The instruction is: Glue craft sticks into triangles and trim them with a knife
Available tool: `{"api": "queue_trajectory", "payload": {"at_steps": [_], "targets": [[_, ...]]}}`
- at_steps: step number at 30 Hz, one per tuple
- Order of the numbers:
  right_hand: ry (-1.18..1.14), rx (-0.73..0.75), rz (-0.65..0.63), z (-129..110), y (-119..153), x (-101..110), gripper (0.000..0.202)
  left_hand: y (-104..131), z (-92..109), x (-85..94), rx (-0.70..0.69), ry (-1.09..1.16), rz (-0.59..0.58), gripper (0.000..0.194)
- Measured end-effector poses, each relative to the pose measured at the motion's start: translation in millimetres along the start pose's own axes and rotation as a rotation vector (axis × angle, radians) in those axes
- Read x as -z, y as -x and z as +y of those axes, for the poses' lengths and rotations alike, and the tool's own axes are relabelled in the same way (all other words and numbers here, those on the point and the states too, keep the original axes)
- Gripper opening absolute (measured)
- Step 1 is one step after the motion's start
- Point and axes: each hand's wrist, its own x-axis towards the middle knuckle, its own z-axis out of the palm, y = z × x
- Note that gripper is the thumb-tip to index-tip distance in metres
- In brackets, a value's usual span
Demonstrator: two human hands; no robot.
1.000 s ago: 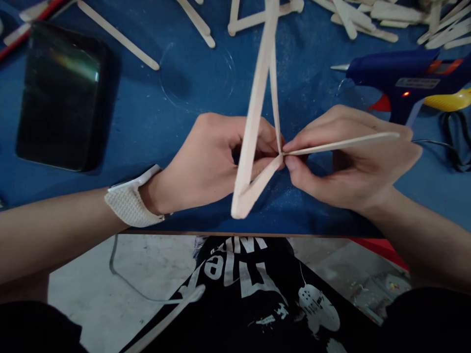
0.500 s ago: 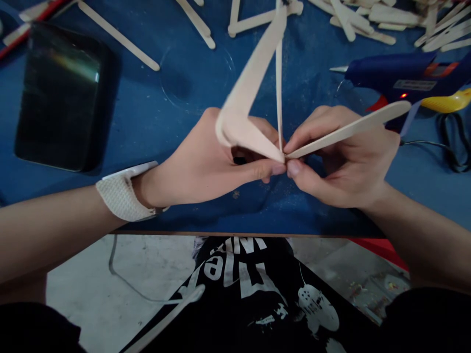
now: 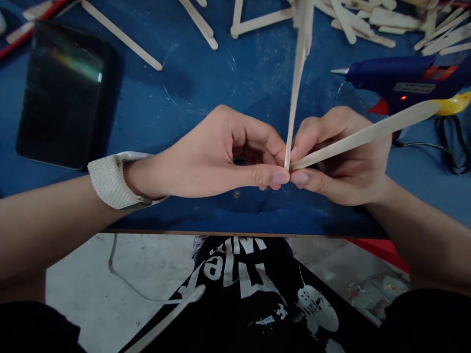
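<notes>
Between both hands is a joined piece of wooden craft sticks, its sticks meeting at the fingertips. One stick point(image 3: 294, 108) rises away from me, seen nearly edge-on, and its blurred far end overlaps other sticks. Another craft stick point(image 3: 368, 133) slants up to the right across my right hand. My left hand point(image 3: 217, 157) is closed, thumb and fingers pinching the corner from the left. My right hand point(image 3: 342, 157) pinches the same corner from the right, thumb below and forefinger above. The two thumb tips nearly touch. Exactly how the sticks join is hidden by the fingertips.
A blue glue gun point(image 3: 390, 78) with a lit red light lies at the right, its cord point(image 3: 456, 147) beside it. Loose craft sticks point(image 3: 397, 19) are heaped at the back right. A black glossy device point(image 3: 61, 98) lies at the left on the blue table point(image 3: 147, 122).
The joined sticks have turned in my fingers: the broad angled part on the left has swung up and right, now edge-on. The slanting stick reaches farther right.
</notes>
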Motion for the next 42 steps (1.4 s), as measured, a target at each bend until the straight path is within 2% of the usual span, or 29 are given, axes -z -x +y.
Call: {"api": "queue_trajectory", "payload": {"at_steps": [2, 5, 7, 9, 12, 18, 22, 26, 28, 29, 31, 34, 37, 40, 42], "targets": [[-0.025, -0.013, 0.015, -1.1, 0.4, -1.7, 0.029, -0.2, 1.0, 1.7, -0.023, -0.018, -0.032, 0.022], [-0.100, 0.036, 0.026, -1.0, -3.4, -4.3, 0.038, 0.5, 3.7, 2.3, 0.028, -0.051, -0.020, 0.012], [-0.172, 0.098, 0.003, 0.0, -6.6, -4.9, 0.044, 1.0, 5.1, 2.0, 0.048, -0.039, -0.025, 0.016], [-0.199, 0.078, -0.031, 0.4, -8.4, -4.1, 0.046, 1.1, 5.9, 1.8, 0.043, -0.022, -0.040, 0.019], [-0.177, -0.005, -0.047, -1.1, -8.1, -1.5, 0.040, 0.7, 6.1, 2.1, 0.044, -0.035, -0.056, 0.017], [-0.088, -0.020, -0.130, 0.4, -8.3, 0.5, 0.033, 0.2, 5.1, 2.4, 0.040, -0.037, -0.074, 0.022], [-0.162, 0.097, -0.049, 1.6, -9.6, -3.1, 0.042, 0.7, 3.9, 1.3, 0.009, -0.038, -0.063, 0.012], [-0.107, -0.080, 0.095, -0.3, -11.2, -2.5, 0.044, 0.8, 4.3, 1.0, -0.015, -0.072, -0.043, 0.002], [-0.201, -0.091, 0.239, 2.1, -13.0, -0.9, 0.045, 0.0, 4.9, 1.5, -0.004, -0.104, -0.055, 0.003], [-0.263, -0.116, 0.271, 3.9, -13.9, -0.1, 0.043, -0.6, 5.1, 1.7, 0.006, -0.122, -0.070, 0.003], [-0.319, -0.172, 0.264, 7.2, -15.1, 0.9, 0.036, -1.9, 4.7, 1.7, 0.004, -0.157, -0.099, 0.002], [-0.196, -0.184, 0.195, 8.1, -14.2, 0.4, 0.019, -1.7, 2.4, -0.3, -0.051, -0.185, -0.108, 0.002], [-0.114, -0.152, 0.256, 7.5, -11.0, -3.1, 0.008, 2.6, -0.3, -4.5, -0.146, -0.301, 0.027, 0.011], [-0.084, -0.168, 0.356, 10.9, -7.5, -8.6, 0.013, 8.9, -0.7, -8.1, -0.330, -0.658, 0.276, 0.022], [-0.077, -0.146, 0.414, 14.1, -5.3, -12.4, 0.018, 12.1, 0.4, -8.7, -0.422, -0.873, 0.356, 0.020]]}}
